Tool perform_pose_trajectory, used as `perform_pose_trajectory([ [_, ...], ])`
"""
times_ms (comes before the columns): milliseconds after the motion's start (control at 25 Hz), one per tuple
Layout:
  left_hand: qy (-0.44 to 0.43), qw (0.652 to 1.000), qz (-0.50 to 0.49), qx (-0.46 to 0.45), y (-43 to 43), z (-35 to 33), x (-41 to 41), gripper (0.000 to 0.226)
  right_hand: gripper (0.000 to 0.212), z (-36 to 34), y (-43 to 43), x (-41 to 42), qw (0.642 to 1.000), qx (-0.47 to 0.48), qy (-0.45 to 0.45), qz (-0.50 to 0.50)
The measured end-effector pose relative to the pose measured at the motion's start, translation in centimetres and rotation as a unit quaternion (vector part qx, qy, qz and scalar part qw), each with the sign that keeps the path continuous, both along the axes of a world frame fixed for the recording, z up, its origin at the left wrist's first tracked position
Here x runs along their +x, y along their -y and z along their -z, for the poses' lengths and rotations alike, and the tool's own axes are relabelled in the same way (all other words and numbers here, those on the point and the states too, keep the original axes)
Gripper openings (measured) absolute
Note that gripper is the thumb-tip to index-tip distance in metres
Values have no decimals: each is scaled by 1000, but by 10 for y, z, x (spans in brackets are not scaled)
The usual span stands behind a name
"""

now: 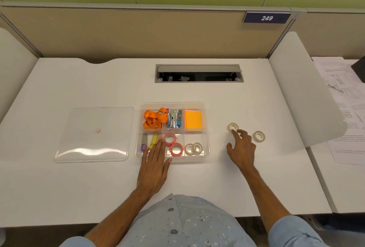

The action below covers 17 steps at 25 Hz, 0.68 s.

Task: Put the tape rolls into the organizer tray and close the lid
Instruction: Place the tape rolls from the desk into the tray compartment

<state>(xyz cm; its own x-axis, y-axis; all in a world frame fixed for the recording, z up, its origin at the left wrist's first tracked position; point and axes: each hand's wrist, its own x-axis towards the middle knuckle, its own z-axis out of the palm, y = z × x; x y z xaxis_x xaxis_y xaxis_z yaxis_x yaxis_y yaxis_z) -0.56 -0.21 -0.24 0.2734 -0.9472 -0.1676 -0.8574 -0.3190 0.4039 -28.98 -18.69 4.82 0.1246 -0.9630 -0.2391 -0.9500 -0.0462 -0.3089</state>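
Note:
A clear organizer tray [206, 128] sits mid-desk. Its front compartments hold two pink tape rolls [170, 138] [176, 149] and two clear tape rolls [193, 148]. Two more clear tape rolls lie on the desk to the right, one nearer the tray [233, 127] and one farther out [259, 136]. My right hand [241, 149] reaches out with fingers spread, its fingertips touching the nearer loose roll. My left hand [156, 164] lies flat, palm down, on the tray's front edge beside the pink rolls. The clear lid [94, 135] lies flat on the desk left of the tray.
The tray's back compartments hold an orange lanyard [154, 118], staplers [174, 118] and orange sticky notes [193, 118]; highlighters [150, 141] lie front left. A cable hatch [198, 73] opens behind. A white divider [304, 92] and papers [343, 108] stand right.

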Motion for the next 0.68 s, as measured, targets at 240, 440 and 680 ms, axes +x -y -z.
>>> perform_pose_trajectory([
  [240,4,1000,-4,2,0,-1,-1,72,64,1,3,-3,999,15,-32,-14],
  [440,1,1000,-4,-1,0,-2,-2,72,34,9,-8,-5,1000,-18,-13,-12],
  [680,5,1000,0,-7,-1,-5,-2,71,20,13,-25,-1,999,-31,22,5],
])
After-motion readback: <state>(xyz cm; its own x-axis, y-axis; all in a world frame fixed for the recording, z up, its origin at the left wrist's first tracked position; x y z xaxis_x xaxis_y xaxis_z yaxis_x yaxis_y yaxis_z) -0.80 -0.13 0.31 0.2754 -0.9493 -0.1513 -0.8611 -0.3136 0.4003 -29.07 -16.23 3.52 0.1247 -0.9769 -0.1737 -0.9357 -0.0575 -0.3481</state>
